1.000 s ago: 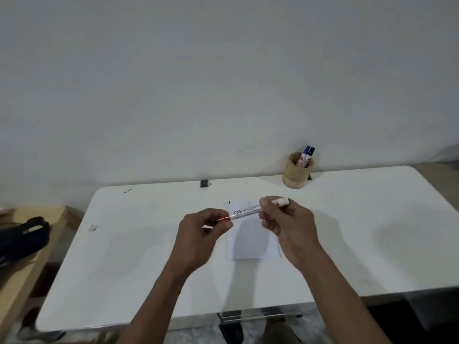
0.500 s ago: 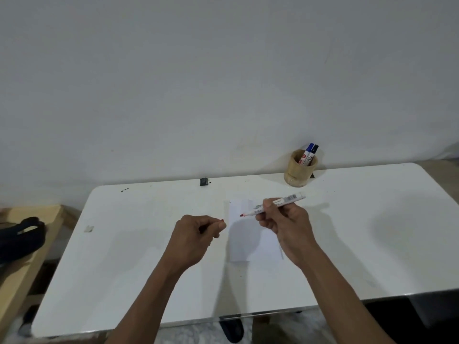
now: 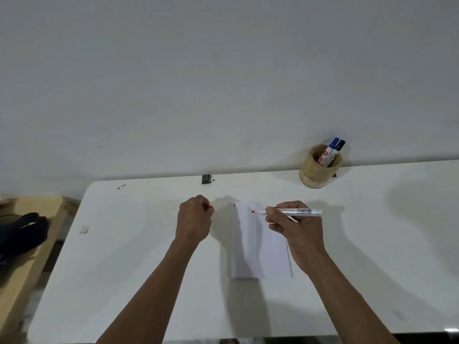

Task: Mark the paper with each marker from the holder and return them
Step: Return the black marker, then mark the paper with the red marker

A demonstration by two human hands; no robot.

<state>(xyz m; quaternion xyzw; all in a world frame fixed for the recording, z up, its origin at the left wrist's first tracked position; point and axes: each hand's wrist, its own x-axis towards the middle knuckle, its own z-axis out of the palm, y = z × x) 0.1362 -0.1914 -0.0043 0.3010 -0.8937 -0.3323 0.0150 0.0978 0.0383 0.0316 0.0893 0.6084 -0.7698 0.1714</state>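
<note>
- Over the paper [image 3: 260, 242], your right hand [image 3: 296, 232] pinches an uncapped red marker [image 3: 288, 211] between thumb and fingertips; the red tip hangs over the sheet's far end, and whether it touches the sheet is unclear.
- Left of the paper and apart from it, your left hand [image 3: 195, 219] is curled into a fist; a sliver of red shows between the fingers, probably the marker's cap [image 3: 210, 207], though most of it is hidden.
- Beyond the paper to the right, the wooden holder [image 3: 320, 167] stands at the far edge of the table [image 3: 129, 256] with a blue-capped marker [image 3: 329, 151] and a black-capped marker [image 3: 335, 152] leaning in it; their lower ends are hidden inside.
- Your right wrist covers part of the paper's right edge.
- Beyond the paper to the left, a small dark object [image 3: 206, 179] sits at the table's far edge, too small to identify.
- Right of the paper, the tabletop lies bare out to where the view cuts it off.
- Far left of the paper, past the table's edge, a dark bag [image 3: 22, 232] rests on a wooden surface [image 3: 24, 276], cut off by the view.
</note>
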